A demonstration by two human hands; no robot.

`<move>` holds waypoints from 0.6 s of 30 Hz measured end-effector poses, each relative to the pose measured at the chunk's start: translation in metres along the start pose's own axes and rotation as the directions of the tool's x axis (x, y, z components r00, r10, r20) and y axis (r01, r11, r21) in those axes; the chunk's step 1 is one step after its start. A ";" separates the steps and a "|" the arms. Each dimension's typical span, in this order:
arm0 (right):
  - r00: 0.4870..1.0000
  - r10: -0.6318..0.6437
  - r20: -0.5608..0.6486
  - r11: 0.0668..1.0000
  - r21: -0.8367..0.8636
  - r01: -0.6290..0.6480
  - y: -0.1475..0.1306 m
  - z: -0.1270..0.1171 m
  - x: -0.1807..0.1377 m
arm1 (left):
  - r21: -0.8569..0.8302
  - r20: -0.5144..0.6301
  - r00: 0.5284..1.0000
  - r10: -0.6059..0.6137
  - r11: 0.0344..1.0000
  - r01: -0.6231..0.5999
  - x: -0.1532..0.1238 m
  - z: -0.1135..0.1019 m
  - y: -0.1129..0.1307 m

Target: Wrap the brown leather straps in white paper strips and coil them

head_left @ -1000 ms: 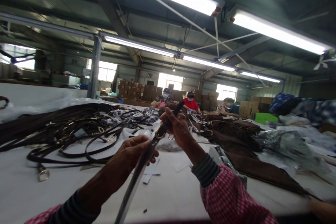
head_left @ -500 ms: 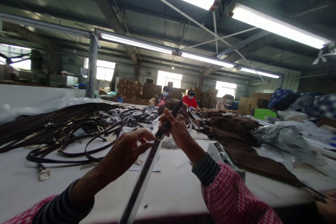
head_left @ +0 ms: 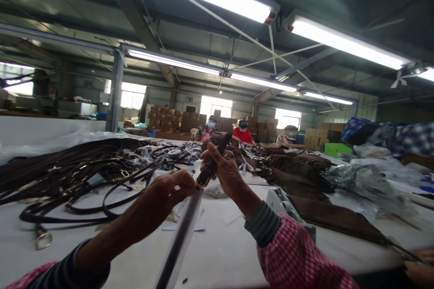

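the dark narrow leather strap (head_left: 190,221) is gripped near its brass ring (head_left: 202,182) by the right hand (head_left: 225,169), the left hand (head_left: 174,188) pinching beside it, while a heap of dark brown straps (head_left: 77,167) lies unhandled on the white bench (head_left: 224,253).

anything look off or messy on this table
Nothing looks damaged or spilled. The dark leather straps lie in a loose tangle on the white table. The left hand and right hand hold one dark strap with a brass ring above it.

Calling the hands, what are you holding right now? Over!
Right hand gripping dark strap above its gold ring. Left hand pinching strap at the ring. Strap pile off to the left, clear.
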State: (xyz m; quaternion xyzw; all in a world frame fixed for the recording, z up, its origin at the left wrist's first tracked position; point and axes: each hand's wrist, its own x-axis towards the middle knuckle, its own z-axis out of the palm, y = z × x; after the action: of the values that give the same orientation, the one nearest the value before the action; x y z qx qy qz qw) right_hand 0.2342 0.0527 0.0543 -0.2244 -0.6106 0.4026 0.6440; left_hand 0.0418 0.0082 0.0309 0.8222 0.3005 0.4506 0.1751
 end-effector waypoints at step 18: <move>0.981 0.131 0.144 0.956 -0.281 -0.086 0.009 0.008 -0.016 | -0.054 -0.147 0.989 -0.021 0.998 0.013 -0.001 0.019 -0.011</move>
State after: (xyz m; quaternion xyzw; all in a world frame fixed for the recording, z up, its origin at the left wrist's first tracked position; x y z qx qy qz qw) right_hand 0.2256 0.0439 0.0389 -0.3111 -0.6971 0.3663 0.5321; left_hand 0.0538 0.0159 0.0141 0.7791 0.3076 0.5165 0.1779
